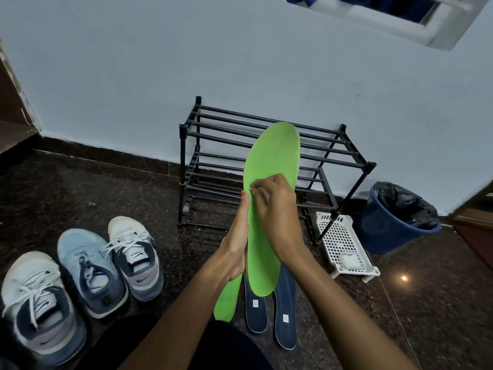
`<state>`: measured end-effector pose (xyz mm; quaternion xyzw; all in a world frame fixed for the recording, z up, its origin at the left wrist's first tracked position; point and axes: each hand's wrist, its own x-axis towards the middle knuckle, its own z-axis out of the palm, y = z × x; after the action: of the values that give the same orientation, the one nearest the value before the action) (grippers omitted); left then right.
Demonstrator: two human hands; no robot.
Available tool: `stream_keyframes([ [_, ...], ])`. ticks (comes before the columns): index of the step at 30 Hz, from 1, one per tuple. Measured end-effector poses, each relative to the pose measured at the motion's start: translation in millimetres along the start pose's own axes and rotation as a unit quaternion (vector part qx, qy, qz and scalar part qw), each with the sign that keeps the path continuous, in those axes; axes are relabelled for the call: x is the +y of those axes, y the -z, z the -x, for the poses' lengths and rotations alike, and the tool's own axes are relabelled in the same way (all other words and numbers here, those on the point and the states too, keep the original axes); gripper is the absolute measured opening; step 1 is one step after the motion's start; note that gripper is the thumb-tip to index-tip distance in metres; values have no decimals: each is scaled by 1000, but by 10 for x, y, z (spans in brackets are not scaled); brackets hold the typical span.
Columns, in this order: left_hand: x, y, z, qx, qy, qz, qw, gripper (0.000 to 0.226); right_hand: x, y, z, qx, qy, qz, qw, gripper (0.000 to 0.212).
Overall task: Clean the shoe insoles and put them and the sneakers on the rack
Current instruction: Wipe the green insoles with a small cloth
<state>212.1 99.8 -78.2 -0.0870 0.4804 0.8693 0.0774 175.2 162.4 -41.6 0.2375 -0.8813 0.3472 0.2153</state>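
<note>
Green insole upright, toe up, in front of the rack; left hand grip curled round its left edge, right hand grip at mid-length, pinching a small pale object against its face.

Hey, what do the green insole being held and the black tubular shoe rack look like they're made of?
Green flat insole: probably matte foam; thin, dull, no sheen. Black tubular shoe rack: plastic or coated metal tubes, slight sheen, joined by socket corners; cannot tell which.

Pale blue wall over dark speckled floor — white-framed window high at right.
</note>
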Motion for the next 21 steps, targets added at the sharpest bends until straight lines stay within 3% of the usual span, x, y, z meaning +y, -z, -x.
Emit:
stream_keyframes([
  [4,23,7,2,-14,18,-6,1000,55,68,35,-241,20,-16,5,1000,15],
  [8,16,-9,10,-27,36,-14,999,70,170,83,-480,56,-51,5,997,15],
  [16,20,-15,18,-5,-7,-10,1000,58,10,-25,-62,-2,14,-23,1000,13],
  [21,14,4,5,-30,16,2,999,54,98,53,-205,14,-4,-12,1000,13],
])
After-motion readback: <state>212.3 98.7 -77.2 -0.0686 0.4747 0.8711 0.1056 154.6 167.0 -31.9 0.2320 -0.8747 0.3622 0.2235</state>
